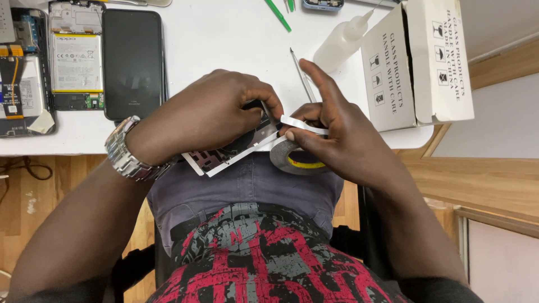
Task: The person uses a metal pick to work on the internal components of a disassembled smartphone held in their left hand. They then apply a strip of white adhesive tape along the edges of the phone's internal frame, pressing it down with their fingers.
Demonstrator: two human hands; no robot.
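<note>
My left hand grips a flat phone frame part with a white edge, held just off the table's front edge above my lap. My right hand holds a small black roll of double-sided tape under its fingers and pinches a white strip of tape pulled from it. The strip runs toward the frame's upper end, where both thumbs meet. A metal watch sits on my left wrist.
On the white table lie a black phone screen, an opened phone with battery, another opened phone, tweezers, a green tool, a white squeeze bottle and a white cardboard box.
</note>
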